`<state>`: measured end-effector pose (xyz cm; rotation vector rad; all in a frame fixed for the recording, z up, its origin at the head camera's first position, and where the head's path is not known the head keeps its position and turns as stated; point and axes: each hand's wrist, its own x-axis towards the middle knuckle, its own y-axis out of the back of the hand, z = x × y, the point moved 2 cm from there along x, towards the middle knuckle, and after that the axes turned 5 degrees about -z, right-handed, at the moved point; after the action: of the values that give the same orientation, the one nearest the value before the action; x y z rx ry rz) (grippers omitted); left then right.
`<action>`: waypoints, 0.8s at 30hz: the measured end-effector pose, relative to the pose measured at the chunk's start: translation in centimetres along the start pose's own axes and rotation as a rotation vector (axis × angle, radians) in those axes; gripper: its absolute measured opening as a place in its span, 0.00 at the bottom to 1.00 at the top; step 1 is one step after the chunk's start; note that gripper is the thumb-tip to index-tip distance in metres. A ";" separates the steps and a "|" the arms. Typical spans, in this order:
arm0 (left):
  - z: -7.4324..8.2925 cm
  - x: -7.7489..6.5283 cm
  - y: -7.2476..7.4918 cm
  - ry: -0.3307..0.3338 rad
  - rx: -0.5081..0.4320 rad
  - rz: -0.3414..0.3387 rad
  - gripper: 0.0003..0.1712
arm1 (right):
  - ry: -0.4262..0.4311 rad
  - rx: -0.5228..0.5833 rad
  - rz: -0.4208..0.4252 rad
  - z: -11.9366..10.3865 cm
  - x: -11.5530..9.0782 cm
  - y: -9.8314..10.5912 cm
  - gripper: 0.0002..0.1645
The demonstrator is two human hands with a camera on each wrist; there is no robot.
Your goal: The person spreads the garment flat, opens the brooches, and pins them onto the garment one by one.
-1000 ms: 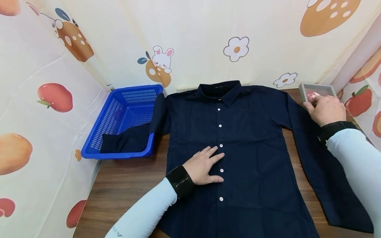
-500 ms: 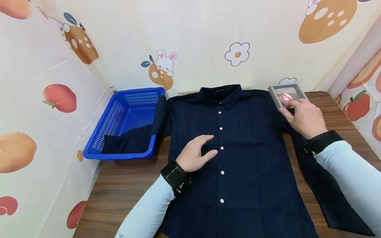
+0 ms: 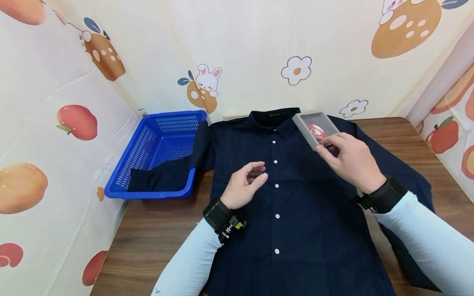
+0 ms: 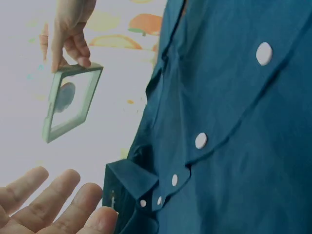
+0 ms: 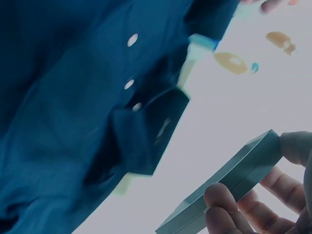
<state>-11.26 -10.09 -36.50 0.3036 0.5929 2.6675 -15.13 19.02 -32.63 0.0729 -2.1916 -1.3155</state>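
In the head view, a dark navy shirt [image 3: 300, 205] lies spread on a wooden bench [image 3: 159, 234], one sleeve [image 3: 166, 174] inside a blue basket [image 3: 152, 194]. The right grip [image 3: 349, 158] pinches a grey framed box [image 3: 327, 122] by its near corner, tilted beside the collar [image 3: 286, 123]; a red-and-white disc [image 3: 316, 131] shows inside it. The left grip [image 3: 242, 187] hovers over the shirt's front, fingers loosely bent, thumb apart from them.

In the left wrist view, relaxed, slightly separated fingertips [image 4: 68, 183] show below the box, well apart from it, and the disc sits behind its see-through window.

In the right wrist view, thumb and fingers clasp the box's slanting side wall, with the collar apart from it.
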 end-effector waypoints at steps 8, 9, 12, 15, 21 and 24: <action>0.4 0.2 -0.5 0.054 -0.178 0.019 0.25 | 0.185 0.032 0.025 -3.8 -0.8 -1.0 0.13; 0.5 0.2 -0.6 0.059 -0.218 0.021 0.26 | 0.210 0.033 0.028 -4.2 -0.9 -1.2 0.13; 0.8 0.3 -1.1 0.083 -0.359 0.010 0.27 | 0.263 0.031 0.033 -5.4 -1.5 -2.1 0.14; 0.9 0.4 -1.9 0.111 -0.484 -0.009 0.28 | 0.283 0.026 0.025 -6.6 -1.9 -3.0 0.14; 1.1 0.3 -3.3 0.108 -0.663 0.031 0.26 | 0.310 0.038 0.009 -8.6 -2.3 -4.6 0.13; 1.0 0.3 -3.6 0.099 -0.751 0.079 0.26 | 0.319 0.052 0.015 -9.3 -2.5 -5.2 0.14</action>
<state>-10.03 -6.63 -37.15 -0.0244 -0.4168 2.7613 -9.62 9.77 -34.81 0.2666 -1.9499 -1.1506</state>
